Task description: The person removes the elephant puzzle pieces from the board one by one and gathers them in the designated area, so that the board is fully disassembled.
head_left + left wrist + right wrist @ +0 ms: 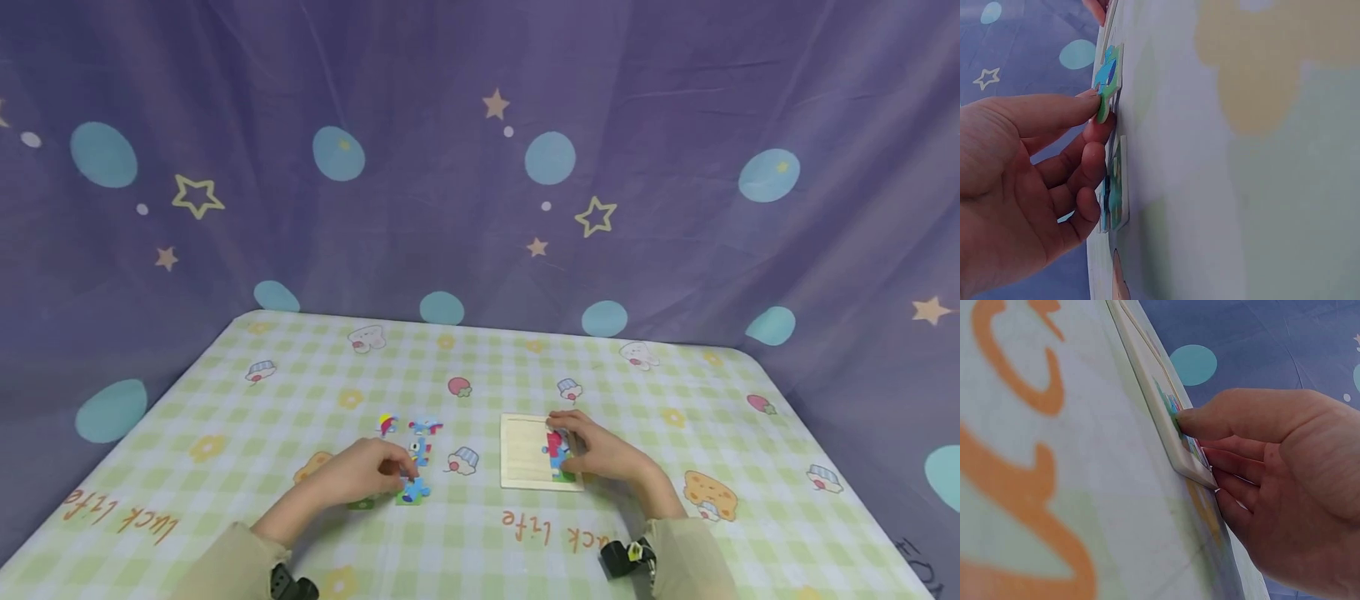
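The right hand [1285, 469] holds a pale tray [1191, 467], thumb touching the coloured pieces [1171, 400] inside, the other fingers by the tray's edge. Beneath lies a cloth [1132, 537] with large orange lettering [1054, 544]; a blue curtain [1254, 344] with teal spots [1194, 364] hangs beyond.

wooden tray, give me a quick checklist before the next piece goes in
1. Left hand has a puzzle piece pinched: ok, between thumb and fingers.
2. Right hand is on the wooden tray: ok, it holds the right side.
3. Tray has room: ok, bare wood shows left of the placed pieces.
4. Placed pieces fully seated: cannot tell, the right hand partly covers them.
5. Pinched piece is over the tray: not ok, it is still left of it, near the loose pieces.
6. Pinched piece is turned to fit: cannot tell.
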